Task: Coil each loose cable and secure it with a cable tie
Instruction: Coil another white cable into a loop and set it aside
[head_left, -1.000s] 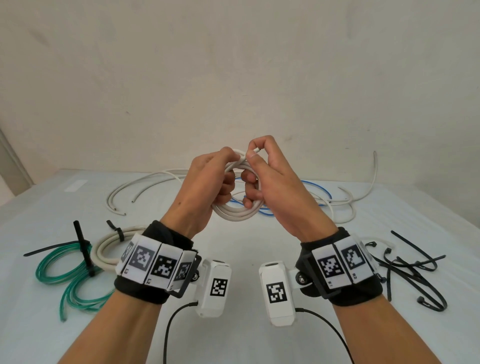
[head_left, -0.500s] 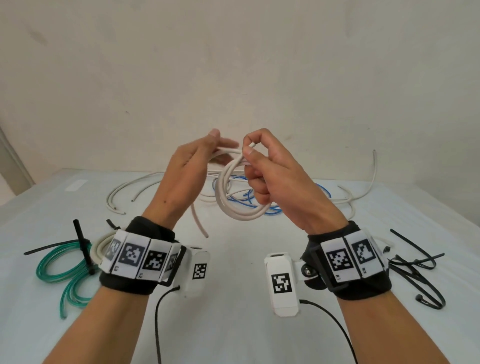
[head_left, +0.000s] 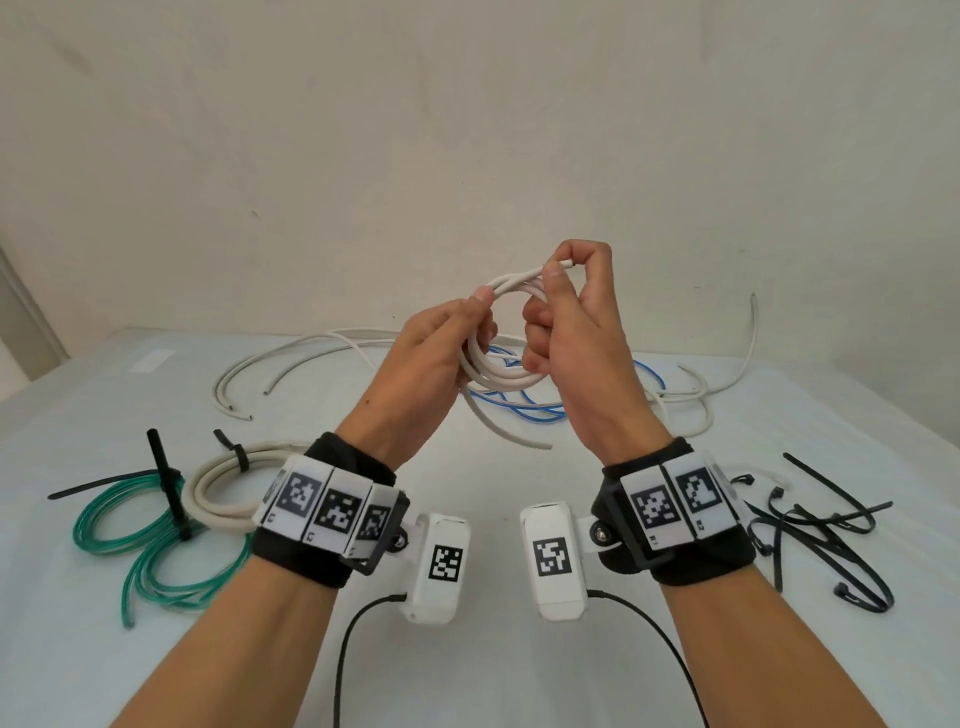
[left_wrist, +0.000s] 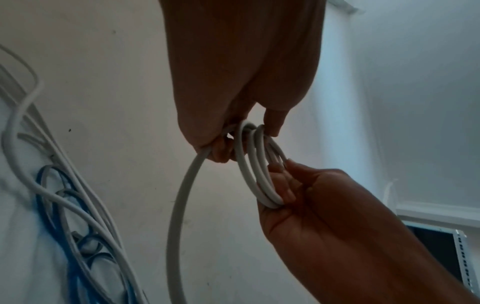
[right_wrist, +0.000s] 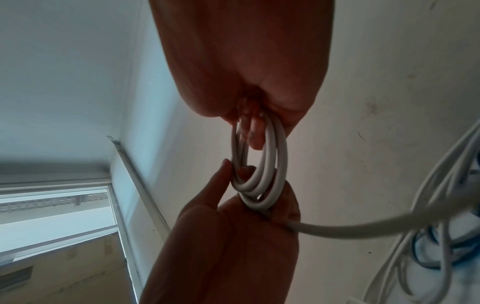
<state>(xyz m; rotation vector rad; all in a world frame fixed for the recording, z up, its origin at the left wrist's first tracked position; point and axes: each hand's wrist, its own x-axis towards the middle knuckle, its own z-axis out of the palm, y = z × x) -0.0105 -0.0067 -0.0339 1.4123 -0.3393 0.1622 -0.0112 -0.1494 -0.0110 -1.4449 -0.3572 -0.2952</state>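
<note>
Both hands hold a small white cable coil up above the table. My right hand pinches the cable's end at the top of the coil, with its other fingers curled through the loops. My left hand grips the coil's left side, thumb pressed on a strand. In the left wrist view the coil spans both hands, and a loose tail hangs down. In the right wrist view the coil sits between my fingers and the left palm. The tail droops towards the table.
A tied green tube coil and a tied white coil lie at the left. Black cable ties are scattered at the right. A blue cable and loose white cables lie at the back.
My left hand, open and off the coil half a second ago, now grips its left side again. Both hands have risen, and the hanging tail has swung to the right.
</note>
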